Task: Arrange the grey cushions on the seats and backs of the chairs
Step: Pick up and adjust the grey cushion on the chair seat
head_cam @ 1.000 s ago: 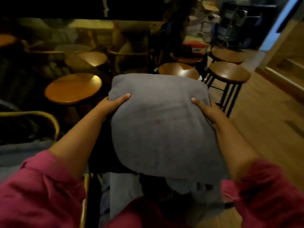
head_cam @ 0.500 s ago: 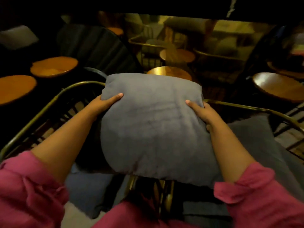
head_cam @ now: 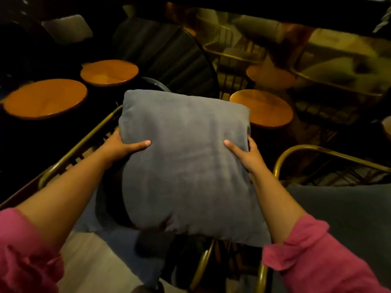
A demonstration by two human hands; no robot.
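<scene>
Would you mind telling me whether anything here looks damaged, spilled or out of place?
Nothing stands out: both hands, left and right, hold the grey cushion by its sides; it looks intact.

You are looking down into a dim room lit in a warm yellow cast. At ten o'clock two round wooden stools sit side by side against near-black shadow. At one o'clock another round stool stands, with a fourth stool blurred beyond it. A dark ribbed round table lies at twelve o'clock. Pale wooden floor shows at seven o'clock.
</scene>
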